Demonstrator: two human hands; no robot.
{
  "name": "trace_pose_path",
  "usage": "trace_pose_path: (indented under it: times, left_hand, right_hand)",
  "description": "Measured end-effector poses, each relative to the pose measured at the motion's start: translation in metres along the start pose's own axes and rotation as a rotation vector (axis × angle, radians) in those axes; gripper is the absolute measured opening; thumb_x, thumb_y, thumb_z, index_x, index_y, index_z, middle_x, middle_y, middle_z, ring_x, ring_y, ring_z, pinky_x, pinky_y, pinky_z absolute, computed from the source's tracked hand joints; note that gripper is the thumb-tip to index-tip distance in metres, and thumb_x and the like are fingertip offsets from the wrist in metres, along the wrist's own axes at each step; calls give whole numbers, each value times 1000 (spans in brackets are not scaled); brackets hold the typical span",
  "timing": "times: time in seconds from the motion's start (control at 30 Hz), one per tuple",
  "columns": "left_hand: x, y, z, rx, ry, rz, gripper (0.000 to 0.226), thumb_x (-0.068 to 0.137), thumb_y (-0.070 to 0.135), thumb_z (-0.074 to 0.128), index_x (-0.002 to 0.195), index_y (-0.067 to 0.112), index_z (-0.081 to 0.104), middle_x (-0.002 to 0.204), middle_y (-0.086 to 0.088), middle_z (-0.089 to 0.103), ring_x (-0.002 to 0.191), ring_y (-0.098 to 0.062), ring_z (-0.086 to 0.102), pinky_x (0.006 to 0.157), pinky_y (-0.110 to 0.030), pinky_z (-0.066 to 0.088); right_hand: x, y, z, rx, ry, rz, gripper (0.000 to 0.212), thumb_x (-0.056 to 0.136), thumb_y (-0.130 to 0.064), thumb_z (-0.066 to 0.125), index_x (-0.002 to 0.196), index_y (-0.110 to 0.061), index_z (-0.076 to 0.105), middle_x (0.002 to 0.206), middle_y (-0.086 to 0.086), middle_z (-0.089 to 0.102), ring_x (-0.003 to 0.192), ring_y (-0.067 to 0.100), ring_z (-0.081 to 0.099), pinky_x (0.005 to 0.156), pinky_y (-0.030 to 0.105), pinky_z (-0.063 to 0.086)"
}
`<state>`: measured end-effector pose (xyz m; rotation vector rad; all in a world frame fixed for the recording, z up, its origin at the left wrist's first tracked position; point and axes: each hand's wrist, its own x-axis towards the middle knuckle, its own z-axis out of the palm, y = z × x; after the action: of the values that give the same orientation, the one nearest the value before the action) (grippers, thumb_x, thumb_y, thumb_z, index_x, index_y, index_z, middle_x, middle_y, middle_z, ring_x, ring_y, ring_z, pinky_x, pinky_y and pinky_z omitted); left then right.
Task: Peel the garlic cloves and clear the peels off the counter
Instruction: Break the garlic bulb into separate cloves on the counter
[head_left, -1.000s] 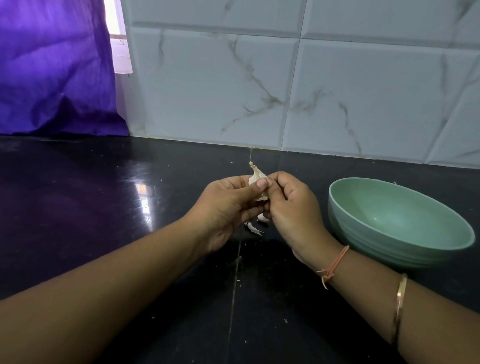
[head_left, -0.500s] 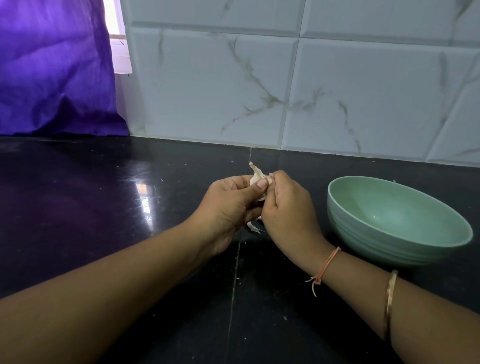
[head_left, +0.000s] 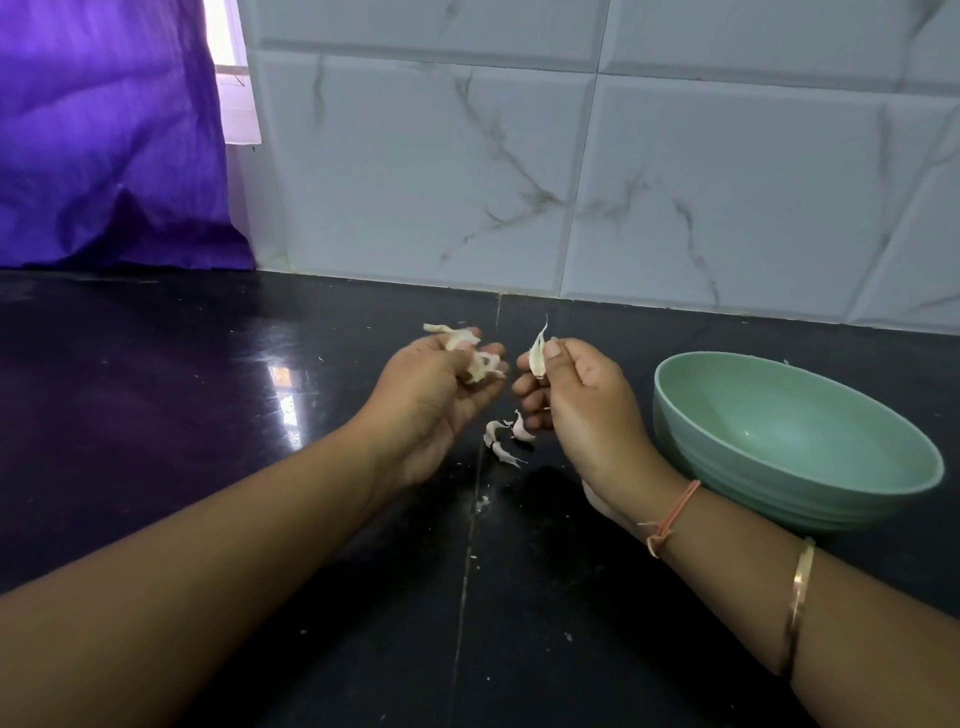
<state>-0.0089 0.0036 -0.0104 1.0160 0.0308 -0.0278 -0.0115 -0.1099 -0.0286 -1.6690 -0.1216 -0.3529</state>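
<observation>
The right hand (head_left: 582, 410) pinched a garlic clove (head_left: 537, 354) between thumb and forefinger, its long axis upright, thin tip up; the left hand (head_left: 431, 405) curled round a clump of garlic (head_left: 477, 359); loose pieces (head_left: 506, 439) lay between them on the black counter (head_left: 208, 415); a green bowl (head_left: 753, 483) stood right, white tiles (head_left: 415, 182) behind

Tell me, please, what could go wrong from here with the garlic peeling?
1. The papery peels stick out loosely from the left hand; some may drop and scatter over the counter.
2. The pieces lying on the counter between the hands are small; a wrist could sweep them away.
3. The green bowl sits close beside the right hand, which pinches a pale sliver; the forearm might nudge it.
</observation>
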Motion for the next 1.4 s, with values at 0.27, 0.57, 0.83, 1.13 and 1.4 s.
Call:
trace_pose_path:
  times: [0.27,0.57,0.83,1.13,1.4]
  left_hand:
    - [-6,0,-4,488,-96,66,4,88,18,60,84,19,60,75,-7,50,67,-19,40,61,-27,33]
    - [-1,-4,-9,499,-61,174,5,82,21,66,78,21,67,52,13,50,53,-4,36,53,-21,31]
    - [2,-5,-12,483,-18,173,3,83,19,66,83,21,69,43,17,44,48,-4,32,48,-18,30]
    - [9,-5,-19,771,47,250,10,81,11,69,76,19,68,44,16,55,42,4,46,45,-10,33]
    - [10,-6,-18,826,56,155,18,85,7,58,100,15,67,71,5,56,62,-5,46,54,-17,36]
  right_hand:
    - [-4,-3,-3,161,-78,23,18,97,-11,45,87,-8,61,61,1,56,50,4,49,49,17,45]
    - [-8,-9,-6,244,-157,30,15,91,-19,57,91,-4,58,68,4,61,56,7,55,51,21,48]
    - [-5,-8,-7,215,-159,69,20,95,-9,49,79,-5,59,62,6,56,48,8,52,47,18,45]
    - [0,2,-9,-186,0,-61,12,85,-10,64,75,-14,62,62,-1,60,54,12,56,61,34,53]
    - [2,10,-14,-580,-74,-34,13,82,-9,60,91,-12,70,75,0,67,70,14,61,62,24,47]
